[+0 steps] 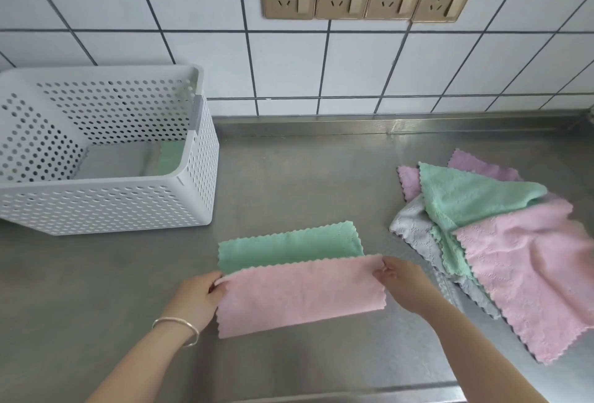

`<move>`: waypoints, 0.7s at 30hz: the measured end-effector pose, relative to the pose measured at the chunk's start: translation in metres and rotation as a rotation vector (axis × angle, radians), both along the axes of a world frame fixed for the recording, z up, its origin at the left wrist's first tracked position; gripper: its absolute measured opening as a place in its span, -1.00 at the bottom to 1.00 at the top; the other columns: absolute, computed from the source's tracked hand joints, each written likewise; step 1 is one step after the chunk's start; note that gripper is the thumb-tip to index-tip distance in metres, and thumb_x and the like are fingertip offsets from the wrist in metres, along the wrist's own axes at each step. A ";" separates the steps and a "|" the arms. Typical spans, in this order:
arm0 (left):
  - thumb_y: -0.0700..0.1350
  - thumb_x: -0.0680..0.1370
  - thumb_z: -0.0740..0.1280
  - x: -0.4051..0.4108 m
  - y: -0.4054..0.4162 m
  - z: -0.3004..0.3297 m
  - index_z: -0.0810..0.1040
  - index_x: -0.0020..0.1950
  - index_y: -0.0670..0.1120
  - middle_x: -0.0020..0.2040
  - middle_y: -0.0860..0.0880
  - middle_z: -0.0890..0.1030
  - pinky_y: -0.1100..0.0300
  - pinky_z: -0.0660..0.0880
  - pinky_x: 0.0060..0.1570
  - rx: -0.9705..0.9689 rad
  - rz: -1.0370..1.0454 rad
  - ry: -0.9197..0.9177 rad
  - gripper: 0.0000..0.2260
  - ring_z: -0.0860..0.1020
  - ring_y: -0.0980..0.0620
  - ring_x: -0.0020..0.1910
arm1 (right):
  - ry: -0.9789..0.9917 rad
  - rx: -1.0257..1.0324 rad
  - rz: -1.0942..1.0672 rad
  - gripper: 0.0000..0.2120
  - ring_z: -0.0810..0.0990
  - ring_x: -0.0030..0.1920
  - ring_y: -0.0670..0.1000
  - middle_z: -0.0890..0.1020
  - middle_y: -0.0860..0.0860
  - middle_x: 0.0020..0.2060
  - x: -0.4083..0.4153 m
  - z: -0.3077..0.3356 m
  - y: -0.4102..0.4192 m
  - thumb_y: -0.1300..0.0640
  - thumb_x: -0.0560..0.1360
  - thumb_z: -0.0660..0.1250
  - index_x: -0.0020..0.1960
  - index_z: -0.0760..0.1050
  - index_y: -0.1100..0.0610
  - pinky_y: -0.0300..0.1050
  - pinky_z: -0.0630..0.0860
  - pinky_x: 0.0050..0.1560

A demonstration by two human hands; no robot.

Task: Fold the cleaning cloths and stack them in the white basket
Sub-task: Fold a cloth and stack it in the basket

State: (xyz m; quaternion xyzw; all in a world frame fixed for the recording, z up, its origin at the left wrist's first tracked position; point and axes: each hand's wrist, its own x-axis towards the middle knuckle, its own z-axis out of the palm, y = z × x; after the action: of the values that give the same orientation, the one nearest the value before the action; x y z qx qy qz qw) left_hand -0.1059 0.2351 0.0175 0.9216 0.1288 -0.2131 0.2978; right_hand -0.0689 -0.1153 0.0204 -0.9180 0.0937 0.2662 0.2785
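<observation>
On the bench (289, 177), left hand (196, 299) and right hand (401, 283) are each pinching the pink cloth (302, 296) at its fold ends; advise aligning edges squarely before flattening, white basket (106, 206) waiting left.

Both bare forearms reach forward from the lower edge of view, converging a little. The left hand (201, 295) has its fingers curled in a pinching grip at the left end of the pink cloth (302, 296), a thin bangle (180, 327) circling that wrist. The right hand (401, 282) pinches the cloth's upper right corner between thumb and fingertips, knuckles raised, wrist bent slightly inward.
</observation>
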 end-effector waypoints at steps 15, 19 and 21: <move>-0.14 0.59 0.16 0.061 -0.001 -0.034 0.52 0.18 -0.14 0.15 -0.20 0.59 0.11 0.40 0.04 0.050 0.119 0.035 -0.76 0.52 -0.19 0.12 | -0.186 -0.293 0.111 -0.74 0.55 0.04 0.25 0.61 0.24 0.02 0.063 -0.032 0.032 0.06 0.59 0.09 0.18 0.41 0.15 -0.02 0.38 -0.13; -0.13 0.60 0.15 0.065 -0.001 -0.035 0.51 0.24 -0.14 0.20 -0.17 0.57 0.13 0.39 0.09 0.043 0.159 0.057 -0.73 0.50 -0.17 0.17 | -0.237 -0.372 0.163 -0.75 0.57 -0.01 0.24 0.62 0.23 -0.04 0.069 -0.030 0.037 0.05 0.60 0.09 0.13 0.43 0.15 -0.07 0.30 -0.21; -0.14 0.60 0.15 0.066 -0.002 -0.035 0.52 0.23 -0.15 0.19 -0.17 0.58 0.15 0.39 0.08 0.042 0.174 0.070 -0.73 0.51 -0.16 0.16 | -0.233 -0.379 0.157 -0.74 0.57 -0.01 0.24 0.62 0.22 -0.04 0.070 -0.032 0.038 0.04 0.59 0.09 0.11 0.45 0.16 -0.07 0.31 -0.22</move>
State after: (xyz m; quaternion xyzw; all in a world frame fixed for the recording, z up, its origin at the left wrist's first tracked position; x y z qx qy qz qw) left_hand -0.0396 0.2329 -0.0172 0.9050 0.2231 -0.2157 0.2911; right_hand 0.0015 -0.0772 -0.0114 -0.9829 0.0377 0.1572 0.0887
